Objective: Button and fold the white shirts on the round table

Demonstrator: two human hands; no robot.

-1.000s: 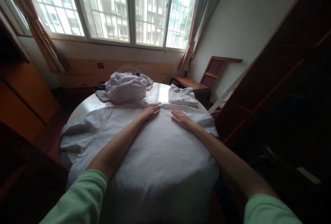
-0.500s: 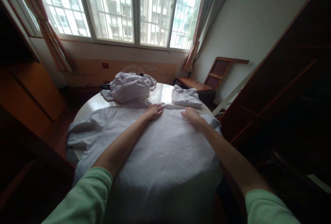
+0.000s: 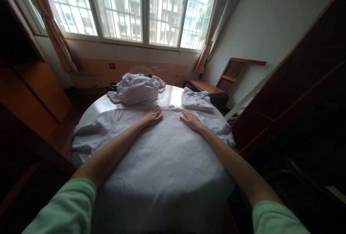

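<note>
Head view, single entry. Item 1: large white cotton shirt (image 3: pixel 162 154), spread flat across round pale glossy table (image 3: pixel 173 95), its hem draped over the near edge and one sleeve trailing off the left side. Left hand (image 3: pixel 151 116) lay palm down, fingers extended, on the cloth near the collar; right hand (image 3: pixel 190 119) lay likewise flat just beside the collar on the other side. Neither hand had closed on anything; both pressed on the fabric without gripping it.

Risks, as judged. So much cloth hung past the near rim that its weight could have dragged the shirt toward the person once pressure eased. The polished tabletop offered little friction, so a sideways stroke might have bunched the fabric instead of flattening it. The trailing left sleeve could have slid further off the table.

Item 2: crumpled heap of white garments (image 3: pixel 136 89), at the far left of the table, touching or nearly touching the spread shirt's upper edge; it limited room beyond the left hand. Item 3: folded white shirt (image 3: pixel 196 101), far right, close to the right hand, crowding that corner. Item 4: brown wooden chair (image 3: pixel 216 82), behind the table by the wall. Item 5: barred window (image 3: pixel 135 7) with brown curtains. Item 6: dark wooden wardrobe (image 3: pixel 297 93), close on the right.
</note>
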